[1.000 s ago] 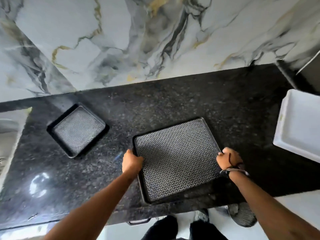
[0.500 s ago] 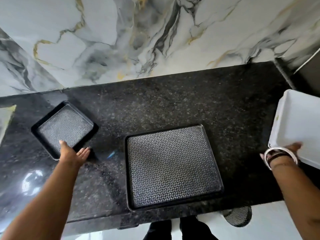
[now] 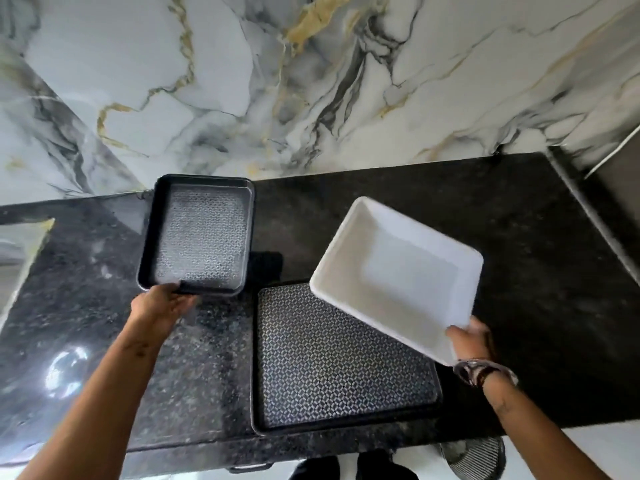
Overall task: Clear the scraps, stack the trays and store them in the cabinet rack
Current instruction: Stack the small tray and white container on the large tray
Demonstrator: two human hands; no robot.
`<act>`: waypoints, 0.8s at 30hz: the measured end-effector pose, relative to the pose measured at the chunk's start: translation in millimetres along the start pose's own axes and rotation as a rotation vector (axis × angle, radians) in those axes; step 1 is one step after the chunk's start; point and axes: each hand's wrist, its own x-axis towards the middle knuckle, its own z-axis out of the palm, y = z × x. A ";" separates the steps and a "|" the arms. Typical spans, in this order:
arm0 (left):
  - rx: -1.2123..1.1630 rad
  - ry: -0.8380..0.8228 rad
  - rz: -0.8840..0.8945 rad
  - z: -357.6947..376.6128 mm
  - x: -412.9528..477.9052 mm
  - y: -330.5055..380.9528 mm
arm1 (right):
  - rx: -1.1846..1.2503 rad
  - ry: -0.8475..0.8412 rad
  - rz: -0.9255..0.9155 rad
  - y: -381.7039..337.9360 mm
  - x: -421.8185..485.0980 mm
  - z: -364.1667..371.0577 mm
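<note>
Left hand [image 3: 160, 304] gripped near edge of small black tray [image 3: 199, 235], held raised over dark worktop [image 3: 519, 258] at left. Right hand [image 3: 471, 339] clasped near corner of white tray [image 3: 398, 275], tilted above far right part of large patterned tray [image 3: 341, 360] lying flat near worktop's front edge.

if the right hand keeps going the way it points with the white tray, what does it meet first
The right hand points up-left, across the large patterned tray. The white tray it holds would probably meet the small black tray in the left hand first; their heights are unclear.
</note>
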 end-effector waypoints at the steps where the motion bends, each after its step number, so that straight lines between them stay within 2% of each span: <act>1: 0.024 -0.058 0.052 4.6 -13.1 3.2 | -0.121 -0.107 -0.066 1.3 -10.6 7.5; 3: 0.169 -0.143 0.192 16.1 -41.0 4.8 | -0.260 -0.252 -0.162 6.2 -20.8 21.0; 5: 0.360 -0.234 0.290 30.7 -68.2 -9.3 | -0.385 -0.324 -0.252 4.9 -27.9 28.8; 9: 0.737 -0.312 0.373 66.5 -89.9 -53.8 | -0.491 -0.421 -0.322 7.3 -36.1 38.8; 12: 0.968 -0.275 0.356 77.9 -86.9 -75.7 | -0.408 -0.463 -0.283 17.5 -33.0 32.3; 16: 1.139 -0.157 0.351 86.7 -91.4 -87.7 | -0.384 -0.470 -0.290 29.4 -28.3 23.8; 20: 1.302 -0.012 0.418 100.7 -106.5 -92.4 | -0.382 -0.445 -0.334 41.5 -25.8 24.9; 24: 1.334 0.133 0.570 111.0 -120.8 -116.7 | -0.397 -0.443 -0.351 45.6 -31.5 27.5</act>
